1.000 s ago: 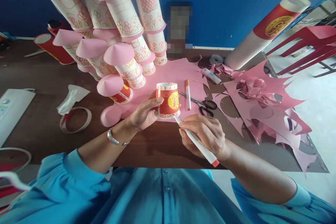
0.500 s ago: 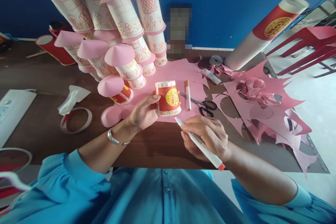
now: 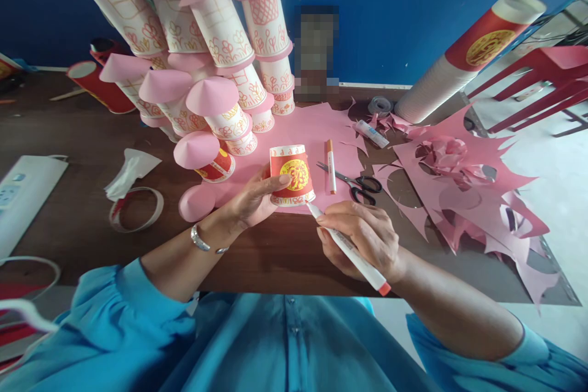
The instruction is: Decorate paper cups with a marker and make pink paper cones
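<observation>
A red paper cup (image 3: 301, 187) with a yellow emblem is held upside down, its wide rim low, in my left hand (image 3: 257, 196). The thumb lies across its front. Red and yellow marks run along the white rim. My right hand (image 3: 362, 236) grips a white marker (image 3: 353, 254) with a red end; its tip is at the rim's right side. Behind the hands lies pink paper (image 3: 316, 125), with an orange-and-white marker (image 3: 331, 168) and black-handled scissors (image 3: 356, 182) on it.
Decorated cup towers (image 3: 225, 30) with pink cone roofs stand at back left. A tall cup stack (image 3: 459, 67) leans at the right beside cut pink scraps (image 3: 459, 177), a glue tube (image 3: 372, 133) and tape (image 3: 380, 105). A paper ring (image 3: 136, 211) lies left.
The cup has turned in my left hand, its emblem shifting left, and the left thumb now reaches further across it. The marker remains in my right hand near the rim.
</observation>
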A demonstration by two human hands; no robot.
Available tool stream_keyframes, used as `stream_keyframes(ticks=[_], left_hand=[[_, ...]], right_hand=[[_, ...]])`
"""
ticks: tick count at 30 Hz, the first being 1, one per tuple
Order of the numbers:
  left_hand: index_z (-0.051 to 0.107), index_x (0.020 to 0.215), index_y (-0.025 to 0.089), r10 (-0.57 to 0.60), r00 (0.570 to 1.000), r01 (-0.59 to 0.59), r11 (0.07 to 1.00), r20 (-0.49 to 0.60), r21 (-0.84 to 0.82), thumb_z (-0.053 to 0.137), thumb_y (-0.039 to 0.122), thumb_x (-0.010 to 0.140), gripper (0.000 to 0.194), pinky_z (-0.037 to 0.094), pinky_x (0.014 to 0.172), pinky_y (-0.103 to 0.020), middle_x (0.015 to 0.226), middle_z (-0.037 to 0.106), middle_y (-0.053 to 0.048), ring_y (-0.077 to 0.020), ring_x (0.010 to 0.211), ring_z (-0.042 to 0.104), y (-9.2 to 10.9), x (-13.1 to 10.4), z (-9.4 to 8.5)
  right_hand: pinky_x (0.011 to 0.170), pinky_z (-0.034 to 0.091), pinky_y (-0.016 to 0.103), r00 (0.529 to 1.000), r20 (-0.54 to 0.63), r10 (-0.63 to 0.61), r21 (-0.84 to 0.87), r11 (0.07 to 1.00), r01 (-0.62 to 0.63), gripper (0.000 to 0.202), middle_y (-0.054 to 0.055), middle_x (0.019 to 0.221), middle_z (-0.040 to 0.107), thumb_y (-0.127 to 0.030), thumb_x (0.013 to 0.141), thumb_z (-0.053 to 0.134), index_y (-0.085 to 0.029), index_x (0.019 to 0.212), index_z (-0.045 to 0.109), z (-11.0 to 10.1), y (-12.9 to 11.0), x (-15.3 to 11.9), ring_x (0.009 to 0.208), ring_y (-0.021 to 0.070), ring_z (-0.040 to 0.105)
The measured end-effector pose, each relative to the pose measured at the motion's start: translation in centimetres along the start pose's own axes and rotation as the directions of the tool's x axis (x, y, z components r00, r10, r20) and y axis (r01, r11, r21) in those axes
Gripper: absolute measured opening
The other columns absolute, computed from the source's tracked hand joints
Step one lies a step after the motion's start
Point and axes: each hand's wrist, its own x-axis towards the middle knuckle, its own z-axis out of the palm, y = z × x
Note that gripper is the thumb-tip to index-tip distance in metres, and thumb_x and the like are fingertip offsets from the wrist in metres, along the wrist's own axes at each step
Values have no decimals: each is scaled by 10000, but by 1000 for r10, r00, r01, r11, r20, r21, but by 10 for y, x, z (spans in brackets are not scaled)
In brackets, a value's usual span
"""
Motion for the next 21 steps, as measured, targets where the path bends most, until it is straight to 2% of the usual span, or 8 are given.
stream_keyframes(ticks=[6, 12, 17, 21], left_hand=[[749, 1141, 196, -9, 1000, 10, 1000, 20, -8, 846, 399, 828, 385, 583, 991, -451, 1089, 806, -84, -337, 1164, 733, 0, -1, 0], [725, 1213, 202, -23, 999, 23, 1000, 35, 7, 836, 387, 839, 433, 607, 931, -416, 1100, 809, -82, -315, 1098, 760, 0, -2, 0], [677, 1341, 224, -35, 999, 35, 999, 35, 13, 842, 366, 831, 554, 617, 942, -435, 1102, 809, -72, -330, 1136, 751, 2, -3, 0], [692, 1322, 218, -34, 999, 34, 999, 34, 8, 843, 399, 824, 552, 619, 929, -451, 1105, 808, -88, -349, 1119, 756, 1, -2, 0]], right_hand=[[594, 622, 277, 1000, -6, -2, 18, 1000, 2, 188, 49, 798, 762, -60, 914, 637, -179, 1056, 609, 3, 1, -1, 673, 181, 760], [606, 626, 271, 1000, 11, 2, 8, 1000, -2, 195, 30, 803, 765, -67, 924, 638, -192, 1071, 608, 4, 0, -1, 687, 175, 763], [640, 637, 276, 999, 38, 0, -7, 1000, 0, 198, 17, 818, 767, -75, 925, 634, -201, 1075, 604, 3, 0, -1, 715, 174, 773], [620, 624, 267, 998, 58, 14, -12, 1000, -13, 195, -7, 779, 749, -75, 915, 638, -216, 1044, 603, 1, 0, -1, 688, 166, 768]])
